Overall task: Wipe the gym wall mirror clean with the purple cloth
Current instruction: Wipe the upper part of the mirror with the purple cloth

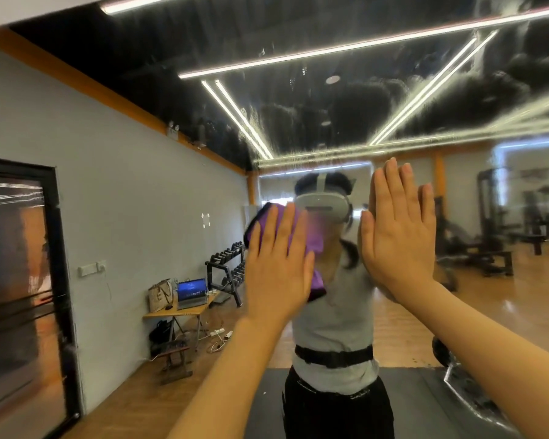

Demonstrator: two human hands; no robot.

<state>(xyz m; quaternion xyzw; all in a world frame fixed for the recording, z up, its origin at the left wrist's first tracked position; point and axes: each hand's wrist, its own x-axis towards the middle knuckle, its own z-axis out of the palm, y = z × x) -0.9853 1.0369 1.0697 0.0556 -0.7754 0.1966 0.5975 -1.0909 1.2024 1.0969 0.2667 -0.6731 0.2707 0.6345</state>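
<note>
Purple cloth [286,231] lies flattened against the smeared wall mirror [393,90] under the left hand [278,264], fingers straight. Right hand [396,236] presses flat on the glass beside it, grip spread.

This is a gym. A big wall mirror [393,90] shows the room. A rack of dumbbells [227,270] stands by the left wall. Black workout machines [495,229] sit far to the right on a shiny wood floor [504,312].
</note>
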